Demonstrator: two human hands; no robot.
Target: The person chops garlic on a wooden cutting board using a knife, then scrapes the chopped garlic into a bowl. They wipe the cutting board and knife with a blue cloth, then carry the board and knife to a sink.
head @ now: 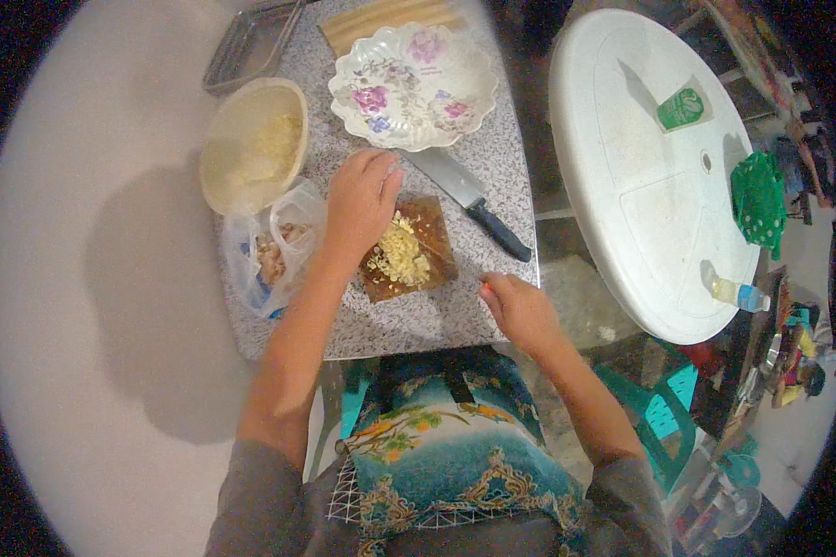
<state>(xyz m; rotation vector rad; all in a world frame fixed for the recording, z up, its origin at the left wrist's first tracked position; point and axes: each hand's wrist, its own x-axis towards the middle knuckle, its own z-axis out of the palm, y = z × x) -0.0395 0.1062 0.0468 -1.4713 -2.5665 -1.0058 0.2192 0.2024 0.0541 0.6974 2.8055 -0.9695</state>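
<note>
My left hand [366, 195] is over the far left corner of a small brown chopping board [440, 217], its fingers bent and close together. Whether anything is under those fingertips is hidden. Finely chopped pale yellow pieces [400, 254], possibly garlic, are heaped on the board. To the board's right, my right hand [522, 310] is closed, with a bit of an orange object [486, 286] showing at the thumb; most of that object is hidden. A broad-bladed kitchen knife [470, 198] with a black handle lies beyond the board, its tip beside my left hand.
A floral scalloped plate [418, 83], a cream bowl [212, 163] with yellowish contents, an open plastic bag [275, 254] and a clear container [254, 42] share the speckled tabletop [369, 334]. Rightward stands a white round table [592, 174] bearing a cup, a green bag and a bottle.
</note>
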